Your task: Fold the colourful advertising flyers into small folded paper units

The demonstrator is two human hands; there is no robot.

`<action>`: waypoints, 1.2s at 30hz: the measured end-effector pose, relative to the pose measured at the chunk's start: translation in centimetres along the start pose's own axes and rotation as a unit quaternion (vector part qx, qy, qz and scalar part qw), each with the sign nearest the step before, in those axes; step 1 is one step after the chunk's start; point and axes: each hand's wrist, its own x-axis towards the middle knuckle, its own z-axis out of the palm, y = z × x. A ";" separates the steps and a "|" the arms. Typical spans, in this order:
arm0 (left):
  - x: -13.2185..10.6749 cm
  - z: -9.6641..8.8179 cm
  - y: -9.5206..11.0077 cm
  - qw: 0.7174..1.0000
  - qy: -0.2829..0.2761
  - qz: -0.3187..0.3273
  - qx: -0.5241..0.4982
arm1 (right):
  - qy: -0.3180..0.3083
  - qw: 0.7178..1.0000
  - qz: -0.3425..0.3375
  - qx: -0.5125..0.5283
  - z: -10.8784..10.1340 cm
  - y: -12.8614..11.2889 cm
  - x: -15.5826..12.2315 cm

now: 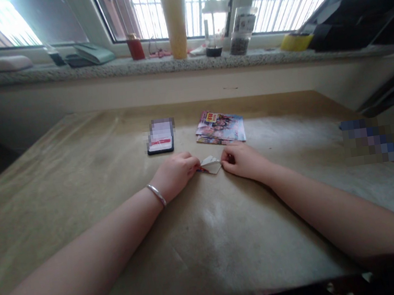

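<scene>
Between my two hands is a small piece of folded paper (211, 165), mostly white with a bit of coloured print at its left end. My left hand (178, 171), with a silver bangle at the wrist, pinches the paper's left end. On the other side, the closed fingers of my right hand (242, 161) grip its right corner. Just beyond the hands lie a phone (160, 137) with a lit screen and a small stack of colourful printed leaflets (220, 126). My fingertips cover both ends of the paper.
A brown table (202, 243) spreads under my arms. At its right lies a blurred dark-blue flat item (377, 139). Along the stone windowsill (157, 65) stand a tall yellowish container (175, 19), a red jar (135, 46), a yellow roll (296, 41) and a black bag (357, 15).
</scene>
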 end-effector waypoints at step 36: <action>0.5 0.9 -0.1 0.997 0.055 0.031 -0.032 | 0.063 0.993 -0.096 0.020 1.0 -1.4 0.1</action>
